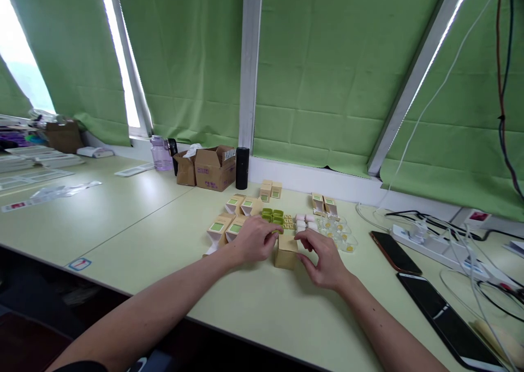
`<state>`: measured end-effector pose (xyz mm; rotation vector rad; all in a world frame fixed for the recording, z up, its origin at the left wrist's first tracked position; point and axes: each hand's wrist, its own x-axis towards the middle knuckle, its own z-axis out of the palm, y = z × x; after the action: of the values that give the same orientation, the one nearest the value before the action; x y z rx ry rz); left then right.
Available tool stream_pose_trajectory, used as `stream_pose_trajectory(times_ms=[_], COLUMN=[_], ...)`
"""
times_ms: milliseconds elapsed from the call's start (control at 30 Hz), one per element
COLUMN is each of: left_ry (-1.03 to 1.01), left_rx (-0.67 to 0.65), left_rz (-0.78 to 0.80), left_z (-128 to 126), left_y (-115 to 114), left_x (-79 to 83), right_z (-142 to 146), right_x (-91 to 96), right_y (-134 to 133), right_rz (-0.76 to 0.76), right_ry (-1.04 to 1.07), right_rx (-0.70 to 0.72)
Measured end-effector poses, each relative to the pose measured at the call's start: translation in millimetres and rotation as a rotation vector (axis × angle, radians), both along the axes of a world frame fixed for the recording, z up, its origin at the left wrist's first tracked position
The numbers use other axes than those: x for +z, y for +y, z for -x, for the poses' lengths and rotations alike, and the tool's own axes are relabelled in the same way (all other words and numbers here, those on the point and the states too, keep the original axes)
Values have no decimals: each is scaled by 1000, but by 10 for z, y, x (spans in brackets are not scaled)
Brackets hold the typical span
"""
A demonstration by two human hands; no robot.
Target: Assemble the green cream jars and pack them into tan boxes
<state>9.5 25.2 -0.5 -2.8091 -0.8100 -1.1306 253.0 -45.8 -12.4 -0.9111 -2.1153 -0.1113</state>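
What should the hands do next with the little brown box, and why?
Probably slide the small tan box toward the person. The left hand and right hand touch its two sides, and the green pieces and open cartons crowd close behind it, so the nearer table gives it more room.

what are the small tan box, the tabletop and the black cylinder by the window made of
The small tan box looks like matte paperboard: crisp folded edges, no shine. The tabletop is probably laminate, pale yellow-green and smooth, with a soft sheen of window light. The black cylinder is unclear, perhaps plastic or coated metal: dark, matte, evenly round.
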Motion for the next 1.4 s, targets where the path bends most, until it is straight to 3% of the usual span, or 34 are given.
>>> stream_pose_trajectory(times_ms=[167, 333, 633, 1133, 1400], left_ry=[37, 46, 45, 75, 33], left_rx=[22, -6, 111, 109, -17], left_rz=[-9, -18, 56, 57, 47], left_z=[-1, -9, -16, -19, -15], left_y=[14, -2, 5, 9, -22], left_x=[-8, 26, 8, 9, 10], right_z=[-62, -100, -10, -2, -43], right_x=[-19, -64, 2, -7, -85], right_y=[42, 104, -19, -13, 84], right_rz=[15, 26, -26, 6, -1], right_ry=[-55, -17, -70, -110, -79], right_rx=[-59, -234, -41, -101, -223])
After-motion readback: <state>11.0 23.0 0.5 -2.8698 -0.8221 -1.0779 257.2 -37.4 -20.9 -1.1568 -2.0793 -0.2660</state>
